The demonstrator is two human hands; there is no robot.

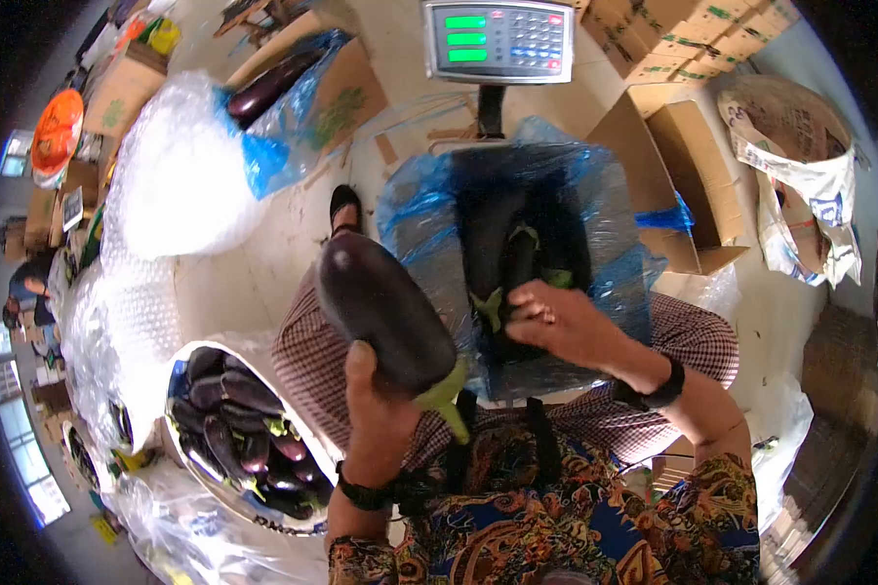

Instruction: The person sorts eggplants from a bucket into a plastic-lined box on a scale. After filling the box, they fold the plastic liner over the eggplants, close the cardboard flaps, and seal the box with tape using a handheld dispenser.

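A large dark purple eggplant [385, 312] with a green stem is raised in my left hand [376, 424], the thumb lying along its side. My right hand [566, 327] reaches into a box lined with blue plastic [415, 219]. Its fingers are curled at the lower end of a slim eggplant [520, 258]; the fingertips are partly hidden. Another eggplant [488, 239] lies beside that one in the box, its green cap close to my fingers. The box sits between my knees at the foot of a digital scale [498, 41] with green displays.
A white tub [171, 390] full of eggplants stands at the left. An open carton [351, 93] with blue plastic holds another eggplant. Bubble wrap [132, 302] bulges along the left. To the right are an opened carton [693, 166] and a woven sack [800, 166].
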